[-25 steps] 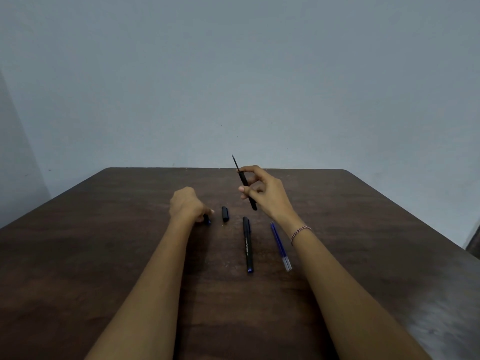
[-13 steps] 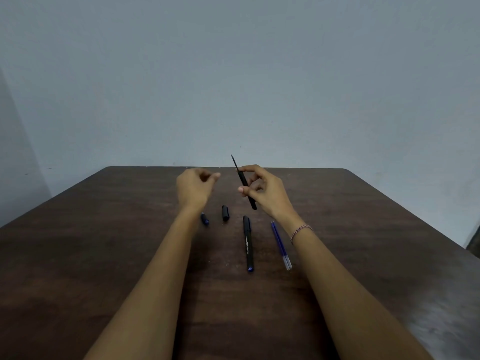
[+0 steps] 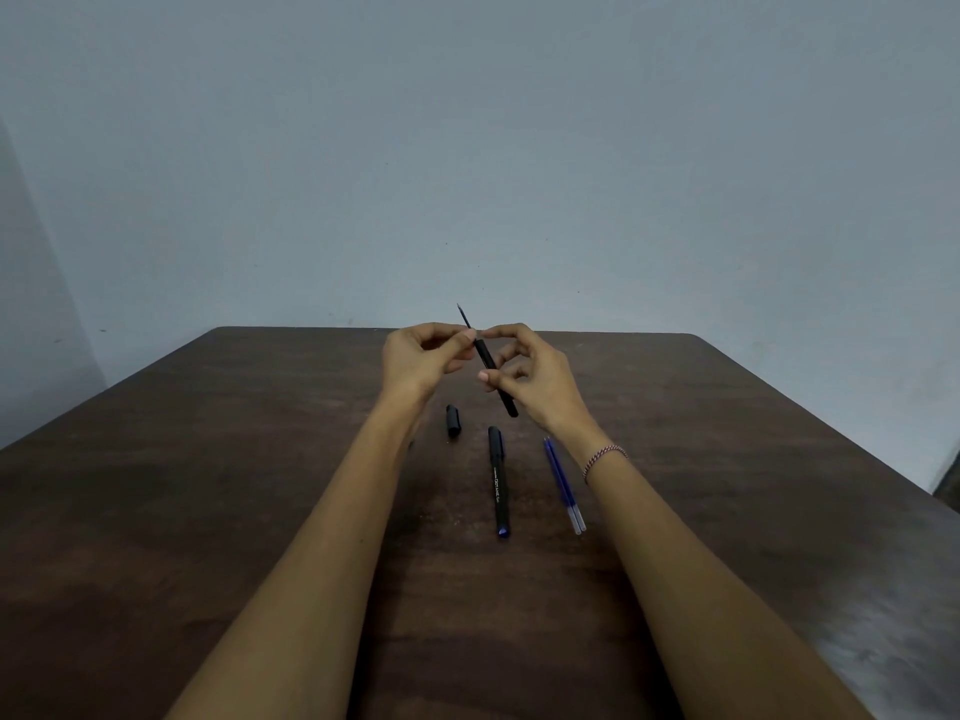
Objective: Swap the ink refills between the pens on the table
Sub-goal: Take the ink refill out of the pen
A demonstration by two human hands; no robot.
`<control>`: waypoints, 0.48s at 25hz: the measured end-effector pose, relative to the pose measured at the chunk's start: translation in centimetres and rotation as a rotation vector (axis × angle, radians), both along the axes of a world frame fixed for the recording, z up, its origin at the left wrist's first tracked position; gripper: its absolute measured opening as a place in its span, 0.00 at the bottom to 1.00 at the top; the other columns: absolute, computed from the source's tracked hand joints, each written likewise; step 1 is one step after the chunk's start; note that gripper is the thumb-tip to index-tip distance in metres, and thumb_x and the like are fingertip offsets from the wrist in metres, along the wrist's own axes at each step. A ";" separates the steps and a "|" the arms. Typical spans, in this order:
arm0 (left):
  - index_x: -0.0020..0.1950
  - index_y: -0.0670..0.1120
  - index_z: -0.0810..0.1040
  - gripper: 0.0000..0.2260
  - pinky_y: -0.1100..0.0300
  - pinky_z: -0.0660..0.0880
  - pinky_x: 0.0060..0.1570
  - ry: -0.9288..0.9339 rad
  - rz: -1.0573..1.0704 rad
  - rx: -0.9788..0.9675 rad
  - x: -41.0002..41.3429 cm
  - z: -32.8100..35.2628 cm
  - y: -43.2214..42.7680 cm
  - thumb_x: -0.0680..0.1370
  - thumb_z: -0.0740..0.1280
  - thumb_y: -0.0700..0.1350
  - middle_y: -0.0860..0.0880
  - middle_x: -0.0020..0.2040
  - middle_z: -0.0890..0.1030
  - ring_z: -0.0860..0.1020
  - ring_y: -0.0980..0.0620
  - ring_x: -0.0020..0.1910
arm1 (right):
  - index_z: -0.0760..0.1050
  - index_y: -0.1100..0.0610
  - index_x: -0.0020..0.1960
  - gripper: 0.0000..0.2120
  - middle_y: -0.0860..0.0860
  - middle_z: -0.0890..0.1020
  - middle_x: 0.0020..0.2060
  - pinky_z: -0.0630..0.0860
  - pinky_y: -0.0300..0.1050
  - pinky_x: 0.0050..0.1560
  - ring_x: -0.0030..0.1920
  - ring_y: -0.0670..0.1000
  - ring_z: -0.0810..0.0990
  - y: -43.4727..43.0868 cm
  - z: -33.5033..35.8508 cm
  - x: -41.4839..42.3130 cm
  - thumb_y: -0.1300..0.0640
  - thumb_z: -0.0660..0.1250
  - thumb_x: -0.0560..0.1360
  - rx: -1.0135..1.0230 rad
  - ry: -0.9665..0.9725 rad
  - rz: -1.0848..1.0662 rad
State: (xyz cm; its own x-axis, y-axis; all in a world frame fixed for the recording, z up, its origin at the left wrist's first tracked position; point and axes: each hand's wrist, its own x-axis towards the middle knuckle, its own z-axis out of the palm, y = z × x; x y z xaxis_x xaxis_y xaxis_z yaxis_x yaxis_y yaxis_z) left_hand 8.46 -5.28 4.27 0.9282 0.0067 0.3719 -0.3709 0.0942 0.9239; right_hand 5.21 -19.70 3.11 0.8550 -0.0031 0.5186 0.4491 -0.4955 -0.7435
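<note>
Pen barrel (image 3: 492, 370), black, tilted: pinched mid-length by fingers of right hand (image 3: 537, 379), at upper end by fingertips of left hand (image 3: 415, 361). Below the fingers, on table (image 3: 208, 459): cap (image 3: 453, 420), capped pen (image 3: 498, 480), two blue refills (image 3: 563, 483).

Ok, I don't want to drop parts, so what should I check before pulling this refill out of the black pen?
1. Right hand grips the black pen barrel: ok.
2. Left hand pinches the refill at the barrel's top: ok.
3. Refill free of the barrel: not ok, only its tip end shows.
4. Two blue refills lie ready on the table: ok.
5. Loose cap lies apart from the hands: ok.
6. Second pen opened: not ok, it lies capped.
</note>
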 end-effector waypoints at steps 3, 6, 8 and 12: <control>0.44 0.40 0.81 0.04 0.62 0.80 0.41 0.012 0.031 -0.089 0.2 0.3 0.4 0.73 0.72 0.40 0.44 0.39 0.82 0.83 0.53 0.38 | 0.74 0.56 0.61 0.19 0.49 0.79 0.39 0.80 0.44 0.51 0.39 0.49 0.85 0.0 0.0 0.0 0.63 0.72 0.72 -0.012 0.014 0.004; 0.47 0.37 0.80 0.07 0.60 0.81 0.41 0.031 0.053 -0.211 0.4 0.4 0.9 0.72 0.72 0.39 0.41 0.40 0.82 0.83 0.49 0.39 | 0.76 0.55 0.57 0.16 0.48 0.79 0.40 0.80 0.46 0.51 0.39 0.49 0.85 0.1 0.0 0.1 0.63 0.73 0.71 -0.044 0.029 -0.004; 0.47 0.37 0.80 0.06 0.60 0.81 0.41 0.034 0.077 -0.272 0.4 0.5 1.2 0.72 0.72 0.39 0.42 0.39 0.82 0.83 0.50 0.38 | 0.77 0.54 0.55 0.14 0.48 0.79 0.40 0.81 0.46 0.51 0.39 0.50 0.85 0.1 0.0 0.1 0.63 0.73 0.71 -0.064 0.046 -0.009; 0.45 0.38 0.80 0.03 0.61 0.81 0.40 0.021 0.125 -0.365 0.6 0.8 1.4 0.73 0.71 0.37 0.43 0.38 0.82 0.83 0.53 0.35 | 0.78 0.54 0.54 0.14 0.50 0.81 0.40 0.80 0.45 0.50 0.40 0.51 0.84 -0.2 -0.2 0.2 0.63 0.74 0.70 -0.085 0.055 -0.017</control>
